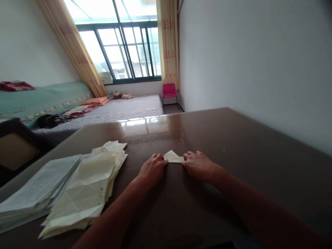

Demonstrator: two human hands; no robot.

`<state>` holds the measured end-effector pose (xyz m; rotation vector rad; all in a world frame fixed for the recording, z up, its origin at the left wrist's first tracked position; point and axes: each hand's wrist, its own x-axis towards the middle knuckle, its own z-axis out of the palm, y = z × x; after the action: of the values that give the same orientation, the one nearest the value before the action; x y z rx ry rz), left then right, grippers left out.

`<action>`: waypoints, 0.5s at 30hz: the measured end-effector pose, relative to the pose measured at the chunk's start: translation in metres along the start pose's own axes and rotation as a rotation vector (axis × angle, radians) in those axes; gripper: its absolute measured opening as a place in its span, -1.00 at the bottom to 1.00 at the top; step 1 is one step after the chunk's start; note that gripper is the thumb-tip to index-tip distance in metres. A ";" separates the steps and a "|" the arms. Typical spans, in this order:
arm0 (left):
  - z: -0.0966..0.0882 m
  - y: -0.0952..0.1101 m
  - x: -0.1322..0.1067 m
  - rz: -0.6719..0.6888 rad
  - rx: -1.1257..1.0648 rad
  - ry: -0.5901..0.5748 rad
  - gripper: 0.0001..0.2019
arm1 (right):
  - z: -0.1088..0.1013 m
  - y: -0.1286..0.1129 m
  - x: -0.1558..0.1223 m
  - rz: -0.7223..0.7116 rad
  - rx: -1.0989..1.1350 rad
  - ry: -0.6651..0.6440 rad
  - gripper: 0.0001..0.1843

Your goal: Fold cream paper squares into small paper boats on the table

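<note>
A small folded piece of pale paper (173, 157) lies on the brown tabletop (166, 204), with a pointed peak on its far side and a straight near edge. My left hand (153, 167) pinches its left end, fingers curled. At the right end, my right hand (197, 164) grips the paper between thumb and bent fingers. The ends of the paper are hidden under my fingertips. To the left of my left hand lies a pile of creased, yellowish sheets (86, 176), with fold lines across the top one.
A stack of greyish sheets (44, 181) lies at the table's left side, partly under the creased pile. Past the far table edge are a bed (140, 103) and a pink chair (169, 90) below the window. A white wall (254, 62) runs along the right.
</note>
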<state>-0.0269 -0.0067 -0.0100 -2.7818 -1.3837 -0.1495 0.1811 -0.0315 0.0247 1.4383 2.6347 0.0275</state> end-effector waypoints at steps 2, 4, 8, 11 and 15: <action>0.001 0.000 0.000 -0.003 0.011 0.013 -0.67 | 0.002 0.004 0.003 0.005 0.015 0.021 -0.75; 0.002 0.000 0.000 0.010 0.014 0.028 -0.67 | 0.006 0.010 0.008 0.036 0.046 0.089 -0.75; 0.001 -0.001 0.001 0.045 0.019 0.047 -0.70 | 0.025 0.020 0.027 0.082 0.192 0.293 -0.70; 0.000 -0.003 0.003 0.060 0.009 0.065 -0.71 | 0.044 0.026 0.044 0.015 0.344 0.352 -0.56; 0.001 -0.006 0.004 0.076 -0.015 0.077 -0.75 | 0.054 0.029 0.055 0.022 0.586 0.350 -0.61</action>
<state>-0.0293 0.0004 -0.0111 -2.8033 -1.2631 -0.2635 0.1837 0.0276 -0.0329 1.7612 3.0708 -0.5900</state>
